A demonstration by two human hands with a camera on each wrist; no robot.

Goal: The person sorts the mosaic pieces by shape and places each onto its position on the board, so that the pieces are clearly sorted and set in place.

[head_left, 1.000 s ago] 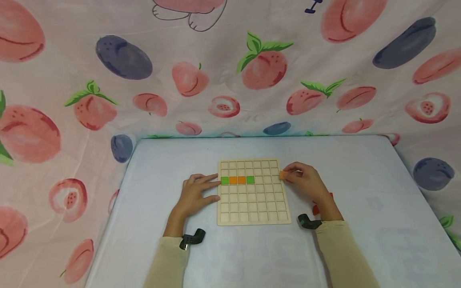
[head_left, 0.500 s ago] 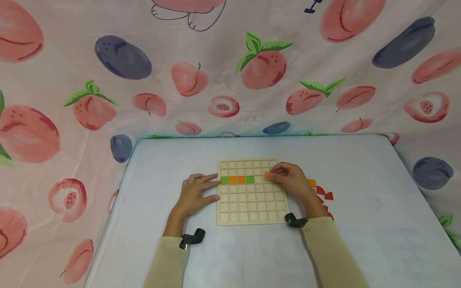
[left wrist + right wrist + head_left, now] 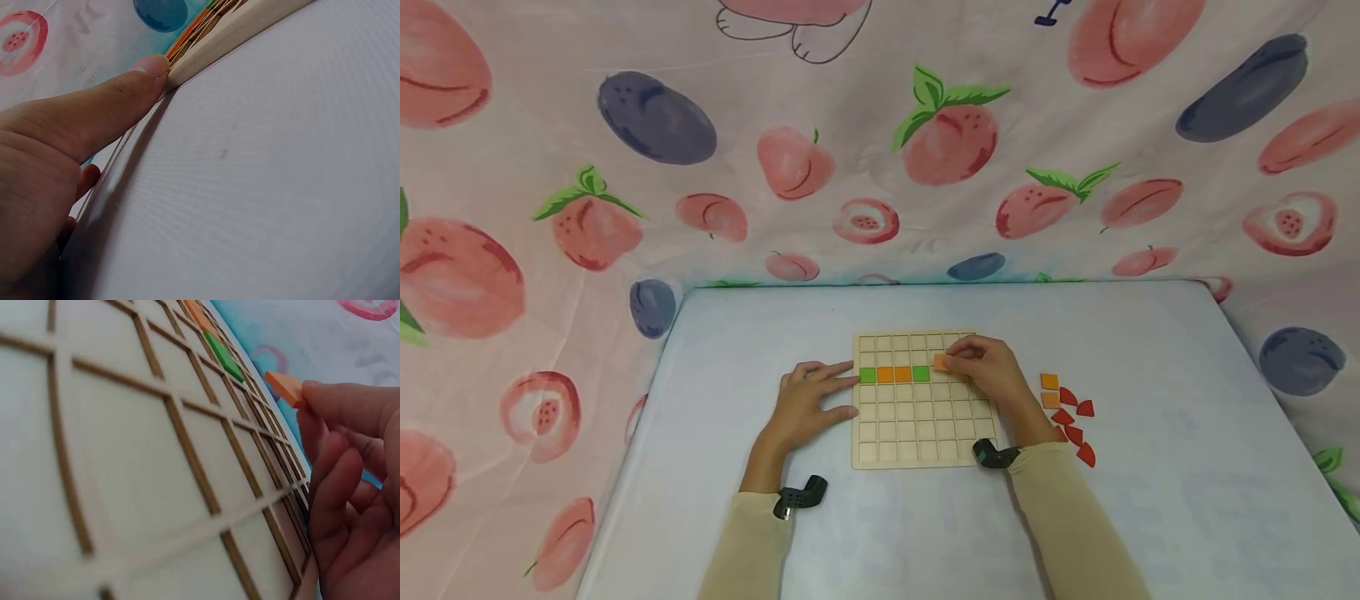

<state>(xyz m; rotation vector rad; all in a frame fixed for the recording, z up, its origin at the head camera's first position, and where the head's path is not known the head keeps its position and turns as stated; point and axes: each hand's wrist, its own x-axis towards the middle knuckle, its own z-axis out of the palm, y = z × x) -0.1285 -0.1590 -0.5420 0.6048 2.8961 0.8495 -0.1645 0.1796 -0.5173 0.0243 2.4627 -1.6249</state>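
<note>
A wooden grid board [image 3: 906, 432] lies on the table. One of its upper rows holds a green tile [image 3: 868, 376], two orange tiles [image 3: 894, 375] and another green tile [image 3: 921, 374], side by side from the left edge. My right hand [image 3: 992, 371] pinches a loose orange tile [image 3: 285, 389] between thumb and fingertips, just above the board and to the right of the second green tile. My left hand [image 3: 805, 406] rests at the board's left edge, fingers spread and fairly straight. In the left wrist view its thumb [image 3: 119, 94] touches the board's side.
Right of the board lie two more orange tiles [image 3: 1049, 391], one behind the other. Beside them are several red fan-shaped pieces [image 3: 1074, 436]. A fruit-print cloth [image 3: 865, 167] hangs behind the white table [image 3: 1187, 400].
My right hand has moved left from beyond the board's right edge, carrying the orange tile over the board. The loose pieces on the right are now uncovered. My left hand stays put.
</note>
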